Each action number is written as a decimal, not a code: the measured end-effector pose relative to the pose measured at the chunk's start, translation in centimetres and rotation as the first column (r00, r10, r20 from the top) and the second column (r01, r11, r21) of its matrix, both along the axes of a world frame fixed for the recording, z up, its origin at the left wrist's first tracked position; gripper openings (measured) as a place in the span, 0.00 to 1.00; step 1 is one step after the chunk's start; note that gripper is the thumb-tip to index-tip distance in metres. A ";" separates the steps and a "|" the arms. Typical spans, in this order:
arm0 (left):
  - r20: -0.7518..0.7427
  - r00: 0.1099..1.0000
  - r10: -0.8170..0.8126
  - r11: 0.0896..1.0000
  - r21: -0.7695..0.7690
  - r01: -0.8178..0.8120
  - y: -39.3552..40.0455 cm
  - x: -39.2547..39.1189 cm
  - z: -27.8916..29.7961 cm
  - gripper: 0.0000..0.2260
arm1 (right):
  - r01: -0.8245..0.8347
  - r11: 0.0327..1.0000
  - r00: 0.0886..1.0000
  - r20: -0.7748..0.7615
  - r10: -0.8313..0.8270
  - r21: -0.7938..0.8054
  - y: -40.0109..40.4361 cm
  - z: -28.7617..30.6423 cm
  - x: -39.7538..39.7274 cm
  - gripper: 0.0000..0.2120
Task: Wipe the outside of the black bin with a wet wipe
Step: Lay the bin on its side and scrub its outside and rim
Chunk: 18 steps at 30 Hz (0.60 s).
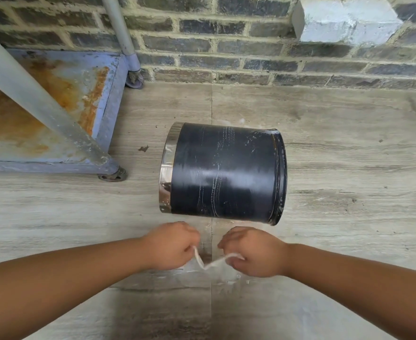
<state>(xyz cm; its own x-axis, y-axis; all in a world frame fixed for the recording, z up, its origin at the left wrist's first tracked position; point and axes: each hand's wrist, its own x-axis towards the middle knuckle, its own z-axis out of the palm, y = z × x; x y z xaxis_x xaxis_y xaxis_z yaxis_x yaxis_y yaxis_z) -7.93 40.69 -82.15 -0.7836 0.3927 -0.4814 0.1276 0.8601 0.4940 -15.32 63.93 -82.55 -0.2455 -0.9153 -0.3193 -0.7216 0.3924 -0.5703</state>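
Bin (222, 173) lies on its side mid-floor (349, 148), chrome rim left, base right; its opening faces away and cannot be seen. White streaks on its wall. Near it, left hand (171, 245) and right hand (256, 253) each pinch an end of a twisted wipe (208, 263), most of it hidden in the fists. Rusty cart (54, 106) far left, cut off; brick wall (251, 45) behind.

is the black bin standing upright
No, the black bin lies on its side on the floor, silver rim to the left.
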 end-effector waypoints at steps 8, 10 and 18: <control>0.555 0.523 0.646 0.242 0.501 -0.831 5.5 -3.4 6.6 0.04 | 0.901 0.434 0.269 0.802 -0.534 -0.013 -0.5 5.3 0.3 0.15; 0.614 0.495 0.615 0.151 0.525 -0.838 6.5 -5.3 7.8 0.04 | 0.852 0.511 0.414 0.743 -0.526 -0.113 -0.7 6.0 -0.1 0.23; -0.449 0.868 0.211 0.972 0.007 -0.233 3.4 -11.6 6.4 0.26 | 0.903 0.289 0.405 0.401 -0.822 -0.318 0.9 6.9 -10.9 0.12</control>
<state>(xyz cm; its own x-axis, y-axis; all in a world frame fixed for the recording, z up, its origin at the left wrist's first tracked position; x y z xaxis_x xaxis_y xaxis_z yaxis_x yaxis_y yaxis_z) -19.52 44.09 -75.77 -0.9827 0.1690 -0.0757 0.1268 0.9120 0.3902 -26.22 64.79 -75.65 -0.9723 -0.2193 -0.0811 -0.0209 0.4270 -0.9040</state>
